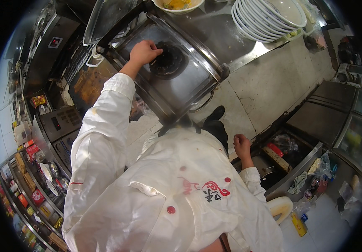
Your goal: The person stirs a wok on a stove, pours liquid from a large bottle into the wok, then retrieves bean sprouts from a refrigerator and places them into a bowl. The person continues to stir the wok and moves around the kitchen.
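My left hand (145,53) is reaching over a round black disc (171,63) | grasp: can't tell | my right hand (242,147) is hanging released

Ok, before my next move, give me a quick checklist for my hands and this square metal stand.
1. Left hand off the dark round piece: cannot tell; the fingertips are at its edge, contact unclear.
2. Right hand away from the square metal stand: ok; it is apart, by your right side, fingers curled.
3. Stand top free of dishes: ok; none stands on it.
4. Bowl with yellow contents off the stand: ok; it sits beyond the far side.
5. Stack of white dishes off the stand: ok; it is on the metal counter, to the right.
6. Surface cool: cannot tell; no flame shows, but heat isn't visible.
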Motion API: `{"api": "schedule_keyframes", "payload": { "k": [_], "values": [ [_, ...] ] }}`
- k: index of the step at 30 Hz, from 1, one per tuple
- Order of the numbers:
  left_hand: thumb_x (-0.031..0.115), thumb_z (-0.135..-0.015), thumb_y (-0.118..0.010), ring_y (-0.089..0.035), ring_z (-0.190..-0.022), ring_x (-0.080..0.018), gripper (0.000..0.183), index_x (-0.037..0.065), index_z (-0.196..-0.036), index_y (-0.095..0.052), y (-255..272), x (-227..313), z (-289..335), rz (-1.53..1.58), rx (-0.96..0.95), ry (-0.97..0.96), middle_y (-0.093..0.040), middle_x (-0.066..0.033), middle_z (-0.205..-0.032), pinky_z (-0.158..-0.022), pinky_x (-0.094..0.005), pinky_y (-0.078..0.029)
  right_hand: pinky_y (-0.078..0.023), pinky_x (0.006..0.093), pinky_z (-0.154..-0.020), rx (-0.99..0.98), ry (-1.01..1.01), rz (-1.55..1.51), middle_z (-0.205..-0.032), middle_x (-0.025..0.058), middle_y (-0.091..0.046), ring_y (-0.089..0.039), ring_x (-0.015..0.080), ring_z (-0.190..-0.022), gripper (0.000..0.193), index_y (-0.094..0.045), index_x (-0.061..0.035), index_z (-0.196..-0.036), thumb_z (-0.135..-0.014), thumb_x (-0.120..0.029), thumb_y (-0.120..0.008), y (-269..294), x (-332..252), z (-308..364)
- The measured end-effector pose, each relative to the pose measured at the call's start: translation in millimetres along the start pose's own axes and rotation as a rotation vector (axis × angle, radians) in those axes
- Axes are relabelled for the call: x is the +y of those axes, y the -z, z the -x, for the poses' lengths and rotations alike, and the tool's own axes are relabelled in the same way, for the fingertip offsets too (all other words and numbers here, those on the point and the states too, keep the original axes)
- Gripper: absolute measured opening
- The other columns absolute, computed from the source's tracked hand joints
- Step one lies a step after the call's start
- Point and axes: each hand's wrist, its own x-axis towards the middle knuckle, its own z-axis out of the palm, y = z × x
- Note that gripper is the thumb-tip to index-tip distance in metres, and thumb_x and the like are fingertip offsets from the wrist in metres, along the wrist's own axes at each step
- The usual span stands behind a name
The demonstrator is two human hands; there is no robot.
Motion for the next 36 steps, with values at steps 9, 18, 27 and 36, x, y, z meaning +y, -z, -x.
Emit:
{"api": "schedule_keyframes", "payload": {
  "k": [9,18,27,36],
  "values": [
    [0.03,-0.071,-0.073,-0.069,-0.078,-0.0305,0.028,0.007,-0.087,-0.073,-3.3,-18.7,-23.7,0.115,-0.124,0.097,-0.071,-0.0151,-0.084,-0.074,-0.0374,-0.053,-0.051,0.0368,-0.061,0.022,-0.029,-0.037,-0.069,0.0157,-0.067,-0.066,0.0281,-0.063,0.021,-0.066,0.0015,-0.096,-0.091,-0.018,-0.061,-3.6,1.8,1.4],
    [0.022,-0.068,-0.074,-0.068,-0.079,-0.0268,0.03,0.003,-0.09,-0.067,-8.3,-20.8,-34.1,0.2,-0.122,0.059,-0.069,-0.0141,-0.081,-0.072,-0.0365,-0.052,-0.051,0.0386,-0.061,0.038,-0.031,-0.017,-0.069,0.0167,-0.067,-0.067,0.0308,-0.064,0.021,-0.067,0.0003,-0.095,-0.09,-0.019,-0.061,-3.3,-3.6,3.7],
    [0.012,-0.072,-0.067,-0.068,-0.082,-0.0246,0.029,0.001,-0.099,-0.066,-10.2,-31.9,-41.0,0.36,-0.088,-0.005,-0.07,-0.0137,-0.086,-0.075,-0.0339,-0.053,-0.052,0.0393,-0.063,0.041,-0.052,-0.028,-0.071,0.018,-0.067,-0.067,0.0318,-0.066,0.02,-0.068,0.0002,-0.094,-0.088,-0.018,-0.062,-12.2,7.2,3.1],
    [0.006,-0.075,-0.064,-0.067,-0.089,-0.0199,0.031,0.001,-0.106,-0.065,-1.7,-19.2,-37.7,0.387,-0.09,-0.113,-0.07,-0.0103,-0.094,-0.081,-0.031,-0.052,-0.052,0.0399,-0.065,0.042,-0.072,-0.018,-0.074,0.0183,-0.068,-0.068,0.0325,-0.07,0.021,-0.068,0.0004,-0.095,-0.089,-0.019,-0.06,-12.2,6.0,7.9]
  ]
}}
